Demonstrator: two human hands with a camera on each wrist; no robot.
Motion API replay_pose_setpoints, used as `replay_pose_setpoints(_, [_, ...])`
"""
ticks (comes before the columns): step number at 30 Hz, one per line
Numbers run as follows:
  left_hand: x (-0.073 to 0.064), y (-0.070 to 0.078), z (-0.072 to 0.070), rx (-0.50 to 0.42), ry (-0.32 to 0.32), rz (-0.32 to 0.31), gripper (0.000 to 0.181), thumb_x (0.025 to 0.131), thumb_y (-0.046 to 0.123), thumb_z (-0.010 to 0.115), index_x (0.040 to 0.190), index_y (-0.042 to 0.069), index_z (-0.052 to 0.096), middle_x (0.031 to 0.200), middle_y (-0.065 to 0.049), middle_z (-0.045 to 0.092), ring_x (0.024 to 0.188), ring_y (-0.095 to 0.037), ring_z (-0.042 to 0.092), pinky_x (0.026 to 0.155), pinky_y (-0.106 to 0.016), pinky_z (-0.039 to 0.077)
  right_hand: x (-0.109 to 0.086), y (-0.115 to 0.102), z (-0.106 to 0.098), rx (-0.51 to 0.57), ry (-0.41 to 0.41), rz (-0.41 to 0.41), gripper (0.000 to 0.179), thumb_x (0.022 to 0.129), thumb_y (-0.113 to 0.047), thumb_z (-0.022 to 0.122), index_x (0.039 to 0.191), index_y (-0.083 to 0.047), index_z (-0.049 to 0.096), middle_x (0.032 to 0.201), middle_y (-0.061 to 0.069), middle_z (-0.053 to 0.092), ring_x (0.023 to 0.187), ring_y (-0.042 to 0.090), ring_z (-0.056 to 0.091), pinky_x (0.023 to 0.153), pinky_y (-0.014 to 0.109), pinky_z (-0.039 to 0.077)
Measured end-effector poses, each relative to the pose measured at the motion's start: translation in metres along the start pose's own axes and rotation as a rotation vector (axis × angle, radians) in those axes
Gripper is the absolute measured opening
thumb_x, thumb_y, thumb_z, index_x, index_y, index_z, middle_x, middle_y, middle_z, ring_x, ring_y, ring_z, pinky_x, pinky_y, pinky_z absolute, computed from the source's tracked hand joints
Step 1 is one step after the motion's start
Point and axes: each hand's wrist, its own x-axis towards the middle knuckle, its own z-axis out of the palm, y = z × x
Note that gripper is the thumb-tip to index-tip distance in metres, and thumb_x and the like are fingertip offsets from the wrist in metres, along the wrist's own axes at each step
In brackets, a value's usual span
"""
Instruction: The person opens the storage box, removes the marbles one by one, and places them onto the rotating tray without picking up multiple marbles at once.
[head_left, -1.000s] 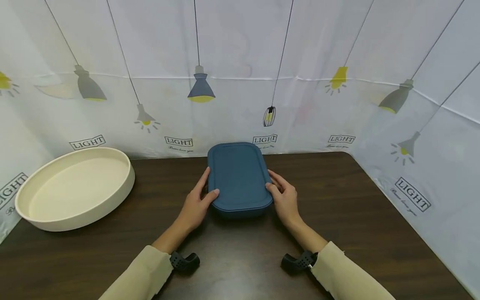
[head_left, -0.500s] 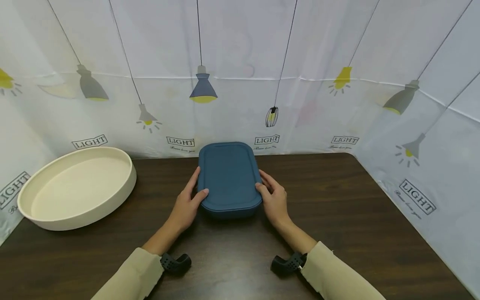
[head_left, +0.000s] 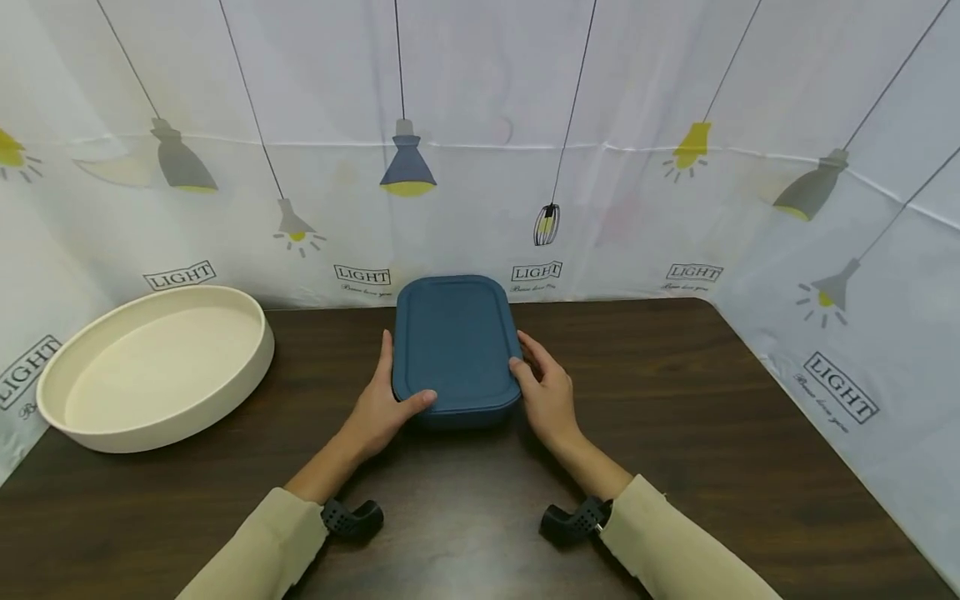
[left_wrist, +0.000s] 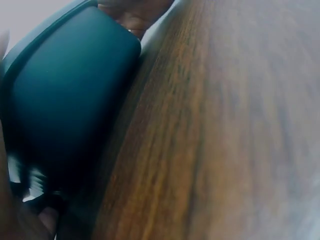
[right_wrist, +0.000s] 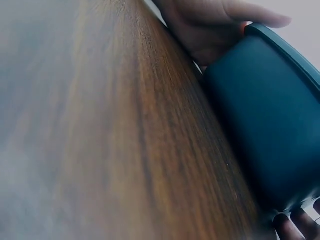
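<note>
A dark blue rectangular lunch box (head_left: 457, 342) with its lid on sits on the table near the back edge, between both hands. My left hand (head_left: 377, 414) holds its front left corner, the thumb lying over the lid's rim and the index finger stretched up along the side. On the opposite side, my right hand (head_left: 547, 398) grips the box, thumb at the lid's edge and fingers along the wall. Both wrist views show the box's smooth wall (left_wrist: 75, 85) low over the wood; several fingertips (right_wrist: 287, 227) of the right hand reach its lower edge.
A large round cream tray (head_left: 161, 367) with a raised rim stands at the left of the dark wooden table (head_left: 720, 450). Behind and to the right hangs a white curtain (head_left: 480, 75) printed with lamps. Each wrist wears a black band (head_left: 351, 518).
The box and both hands moved a little left in the view, then stayed. The left thumb slid further onto the lid's front edge, and the left index finger straightened upward.
</note>
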Motion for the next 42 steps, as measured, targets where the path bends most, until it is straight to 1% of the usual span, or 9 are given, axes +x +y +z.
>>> replay_pose_setpoints(6, [0.002,0.0,0.0,-0.173,-0.028,0.04,0.137,0.07,0.056,0.087,0.157,0.044,-0.018,0.172,-0.003,-0.008,0.158,-0.036,0.003,0.122,-0.065,0.017,0.003,-0.002,-0.003,-0.096,0.02,-0.116,0.048,0.101,-0.023,0.059,0.147,-0.013,0.054,0.142,0.009,0.063,0.126,0.024,0.063,0.098,0.048,0.054])
replay_pose_setpoints(11, [0.002,0.0,0.003,-0.212,-0.045,0.085,0.143,0.066,0.042,0.094,0.155,0.05,-0.018,0.171,0.003,-0.011,0.158,-0.034,0.002,0.121,-0.065,0.017,0.006,-0.01,-0.012,-0.303,0.009,-0.373,0.041,0.095,-0.023,0.069,0.133,-0.009,0.066,0.142,0.011,0.062,0.133,0.03,0.056,0.108,0.052,0.046])
replay_pose_setpoints(14, [0.001,0.0,0.004,-0.194,-0.053,0.09,0.143,0.068,0.04,0.093,0.154,0.048,-0.021,0.171,0.003,-0.012,0.158,-0.033,0.002,0.122,-0.064,0.017,0.007,-0.022,-0.018,-0.462,-0.169,-0.591,0.047,0.091,-0.036,0.074,0.131,-0.011,0.069,0.142,0.009,0.063,0.137,0.03,0.053,0.116,0.055,0.035])
replay_pose_setpoints(17, [0.001,-0.001,0.003,-0.193,-0.059,0.087,0.145,0.069,0.038,0.093,0.155,0.043,-0.024,0.171,0.001,-0.013,0.159,-0.031,0.001,0.124,-0.06,0.015,0.007,-0.032,-0.021,-0.571,-0.392,-0.717,0.056,0.087,-0.045,0.076,0.134,-0.016,0.068,0.143,0.005,0.063,0.141,0.028,0.051,0.122,0.059,0.025])
replay_pose_setpoints(20, [0.0,-0.001,0.002,-0.17,-0.055,0.055,0.146,0.069,0.04,0.093,0.156,0.039,-0.024,0.172,-0.003,-0.008,0.158,-0.033,0.004,0.124,-0.06,0.016,0.006,-0.038,-0.021,-0.633,-0.486,-0.726,0.056,0.086,-0.043,0.076,0.136,-0.02,0.066,0.146,0.003,0.061,0.143,0.026,0.049,0.122,0.06,0.022])
replay_pose_setpoints(27, [0.002,0.001,0.003,-0.106,-0.061,-0.015,0.148,0.066,0.042,0.094,0.158,0.034,-0.022,0.172,-0.006,-0.001,0.158,-0.035,0.01,0.124,-0.059,0.019,0.002,-0.04,-0.024,-0.633,-0.486,-0.83,0.048,0.089,-0.033,0.074,0.132,-0.012,0.069,0.138,0.008,0.065,0.135,0.027,0.057,0.116,0.046,0.04])
replay_pose_setpoints(32, [0.003,0.0,0.004,-0.117,-0.044,0.041,0.144,0.068,0.032,0.095,0.162,0.029,-0.014,0.172,-0.007,0.005,0.156,-0.035,0.017,0.122,-0.058,0.023,0.0,-0.038,-0.023,-0.573,-0.466,-0.867,0.045,0.088,-0.027,0.076,0.129,-0.009,0.071,0.135,0.008,0.068,0.132,0.027,0.059,0.109,0.043,0.048])
replay_pose_setpoints(37, [0.005,-0.002,0.005,-0.16,-0.046,0.122,0.136,0.07,0.019,0.093,0.163,0.032,-0.005,0.172,-0.003,0.01,0.154,-0.032,0.025,0.121,-0.056,0.028,-0.001,-0.036,-0.019,-0.516,-0.428,-0.855,0.042,0.085,-0.024,0.078,0.124,-0.01,0.074,0.128,0.004,0.072,0.128,0.027,0.063,0.109,0.045,0.048])
replay_pose_setpoints(42, [0.006,-0.002,0.006,-0.141,-0.042,0.126,0.134,0.072,0.019,0.092,0.163,0.034,-0.005,0.172,-0.002,0.009,0.154,-0.032,0.024,0.121,-0.057,0.027,-0.002,-0.036,-0.018,-0.47,-0.425,-0.827,0.038,0.086,-0.021,0.078,0.122,-0.009,0.074,0.125,0.004,0.074,0.125,0.025,0.065,0.112,0.049,0.044])
